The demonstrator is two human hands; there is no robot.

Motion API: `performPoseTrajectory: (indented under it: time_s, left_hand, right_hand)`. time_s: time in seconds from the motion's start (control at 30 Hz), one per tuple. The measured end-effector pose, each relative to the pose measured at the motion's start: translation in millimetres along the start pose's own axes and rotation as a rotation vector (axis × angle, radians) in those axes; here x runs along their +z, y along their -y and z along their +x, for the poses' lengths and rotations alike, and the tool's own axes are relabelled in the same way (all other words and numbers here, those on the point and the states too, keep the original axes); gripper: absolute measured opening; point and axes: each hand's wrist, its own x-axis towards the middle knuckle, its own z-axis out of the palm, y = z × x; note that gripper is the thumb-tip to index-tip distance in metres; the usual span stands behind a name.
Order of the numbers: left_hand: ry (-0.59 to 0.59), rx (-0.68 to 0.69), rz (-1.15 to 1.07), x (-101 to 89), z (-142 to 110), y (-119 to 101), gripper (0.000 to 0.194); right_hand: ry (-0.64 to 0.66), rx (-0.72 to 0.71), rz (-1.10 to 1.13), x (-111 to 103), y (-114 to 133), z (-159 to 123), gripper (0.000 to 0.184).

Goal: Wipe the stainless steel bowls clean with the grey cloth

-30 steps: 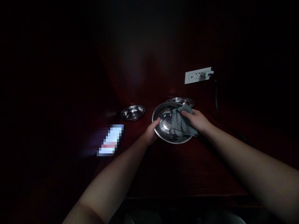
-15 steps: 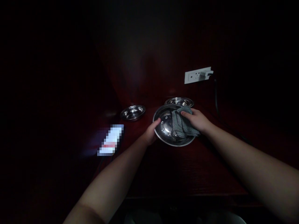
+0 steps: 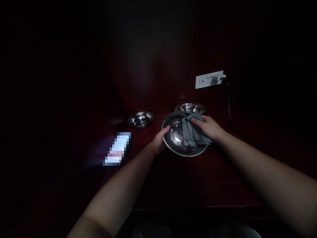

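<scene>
Two grips: my right hand (image 3: 209, 128) pinches a cloth (image 3: 193, 133) inside the tilted bowl (image 3: 176, 136), left hand (image 3: 159, 142) grips the bowl's edge above the table (image 3: 185, 185). Wiping step, I'd judge; next stroke needs that edge held steady.

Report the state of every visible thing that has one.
Large round silvery metal bowl: tilted, gripped by the left hand.
Greyish woven cloth: bunched in the right hand, against the bowl's inside.
Small round silvery metal dish, left: upright.
Round silvery metal dish behind: upright, partly hidden.
Flat dark phone: screen lit.
White rectangular wall socket: plug inserted.
</scene>
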Motion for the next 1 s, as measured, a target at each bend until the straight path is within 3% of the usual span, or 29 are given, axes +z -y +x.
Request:
performPoseTrajectory:
  time_s: [0.43, 0.67, 0.8, 1.0]
  left_hand:
    - [-0.033, -0.050, 0.012, -2.3, -5, -4, 0.041]
    - [0.075, 0.037, -0.074, -2.5, -2, -1, 0.055]
    - [0.130, 0.007, -0.131, -7.5, -1, 0, 0.066]
    - [0.135, -0.041, -0.113, -6.0, 0, 2, 0.058]
  right_hand:
    - [0.133, 0.174, 0.274, 1, 9, -5, 0.022]
    - [0.082, 0.204, 0.357, 2, 9, -3, 0.014]
    - [-0.032, 0.196, 0.457, 3, 12, -2, 0.011]
    - [-0.097, 0.219, 0.571, 7, 11, -1, 0.012]
